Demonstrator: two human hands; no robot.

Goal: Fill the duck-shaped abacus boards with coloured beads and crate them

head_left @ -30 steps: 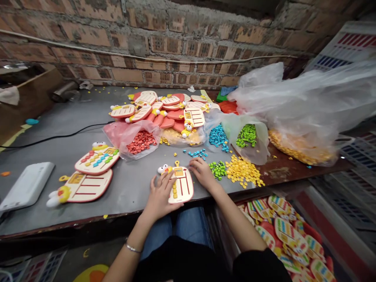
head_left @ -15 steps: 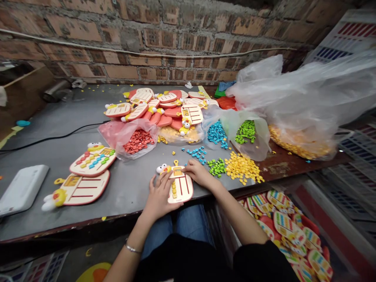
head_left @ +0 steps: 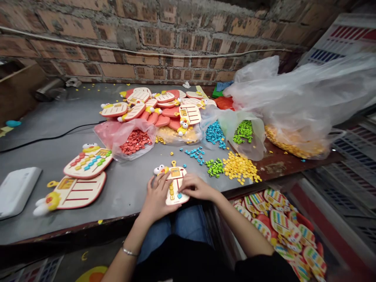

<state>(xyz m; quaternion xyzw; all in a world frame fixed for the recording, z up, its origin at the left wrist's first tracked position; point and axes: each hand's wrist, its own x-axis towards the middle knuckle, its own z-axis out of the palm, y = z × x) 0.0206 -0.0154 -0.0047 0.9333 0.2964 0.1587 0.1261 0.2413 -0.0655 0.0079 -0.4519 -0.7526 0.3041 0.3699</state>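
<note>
A cream toy board (head_left: 176,199) with a duck head lies at the table's front edge, a column of yellow beads in its left slot. My left hand (head_left: 158,195) grips the board's left side, fingers spread across its upper part. Over the right side, my right hand (head_left: 196,187) has thumb and fingers pinched together beside a blue bead (head_left: 179,195) low on the board. Whether another bead is between the fingertips is hidden. Loose blue beads (head_left: 196,154), green beads (head_left: 215,167) and yellow beads (head_left: 241,167) lie beyond my right hand.
Unfilled boards (head_left: 139,96) are piled at the back. Open bags hold red beads (head_left: 135,142), blue and green beads. Two boards (head_left: 80,192) and a white box (head_left: 19,192) sit at left. A bin of bead-filled boards (head_left: 284,223) stands below right. A black cable (head_left: 47,138) crosses the table.
My right hand has moved from the board's top down to its lower part. A blue bead now shows there. The view has shifted slightly.
</note>
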